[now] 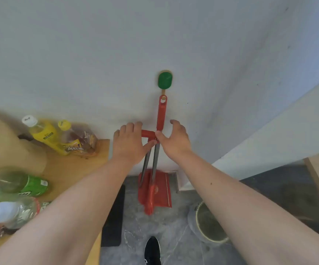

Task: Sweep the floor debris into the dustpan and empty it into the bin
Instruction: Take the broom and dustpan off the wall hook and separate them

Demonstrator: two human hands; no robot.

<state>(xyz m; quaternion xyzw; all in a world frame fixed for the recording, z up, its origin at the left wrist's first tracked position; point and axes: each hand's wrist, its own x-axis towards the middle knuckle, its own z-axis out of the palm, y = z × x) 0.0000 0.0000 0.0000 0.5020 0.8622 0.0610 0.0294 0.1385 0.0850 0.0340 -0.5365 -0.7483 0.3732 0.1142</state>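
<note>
Wall (pixel 78 54): I see the broom and dustpan set leaning against it, straight ahead of both my hands.
Bin (pixel 208 222): round, pale-rimmed, on the grey floor below and to the right of my grip, under my right forearm.
Dustpan (pixel 160 188): red, standing on the floor directly below my grip, its pan face toward me. I judge it thin, stiff plastic, light, and likely to swing once lifted.
Broom handle (pixel 162 115): red plastic sleeve rising above my grip to a hang-hole near a green wall hook (pixel 165 79); whether it hangs there I cannot tell. Below my grip two grey metal tubes (pixel 155 161) run down to the pan. I judge them rigid and smooth, so somewhat slippery; the red sleeves are the better hold.
Left hand (pixel 130 144): fingers draped over a short red crosspiece (pixel 147 133), thumb under it; a loose partial hold, not a firm clamp.
Right hand (pixel 176 138): spread wide, thumb touching the junction, fingers curled just right of the sleeve, grasping nothing.
Debris: none visible to me.
</note>
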